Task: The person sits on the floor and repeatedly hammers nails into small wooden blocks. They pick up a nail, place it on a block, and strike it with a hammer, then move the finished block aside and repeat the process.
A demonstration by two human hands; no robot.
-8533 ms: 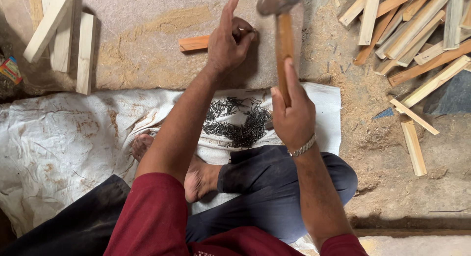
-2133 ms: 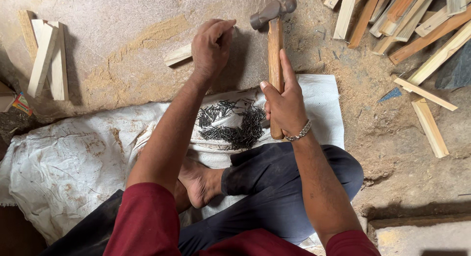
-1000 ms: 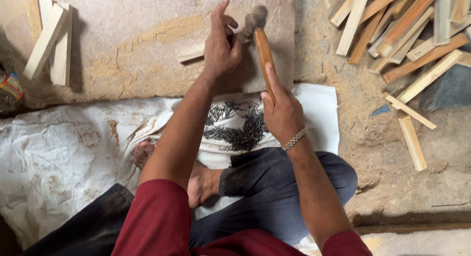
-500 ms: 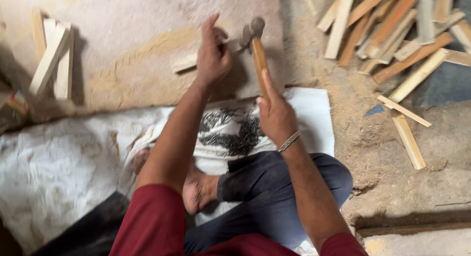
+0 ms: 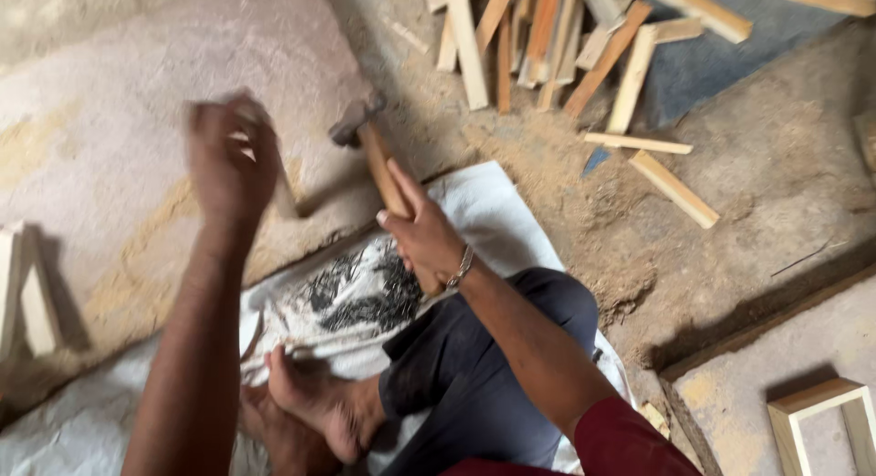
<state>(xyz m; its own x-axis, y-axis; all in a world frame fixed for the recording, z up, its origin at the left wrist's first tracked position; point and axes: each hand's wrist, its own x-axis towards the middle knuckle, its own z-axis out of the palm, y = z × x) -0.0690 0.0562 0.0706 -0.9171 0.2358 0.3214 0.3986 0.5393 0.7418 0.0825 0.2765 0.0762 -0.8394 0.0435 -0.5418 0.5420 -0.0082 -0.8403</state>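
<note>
Hammer [image 5: 379, 161] is gripped by its wooden handle in the right hand [image 5: 424, 239], head raised just above the stone slab [image 5: 109, 120] near its right edge. Left hand [image 5: 228, 161] is blurred over the slab; a small wooden piece [image 5: 285, 198] appears pinched in its fingers, though this cannot be confirmed. Nails [image 5: 360, 293] are heaped on the white sheet [image 5: 493, 211] below the slab. Cut wooden strips [image 5: 547, 38] are piled beyond, many unassembled. One finished frame [image 5: 817, 412] is seen at lower right.

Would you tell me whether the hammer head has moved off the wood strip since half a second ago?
Yes: the hammer head has lifted rightward, away from the left hand.
</note>
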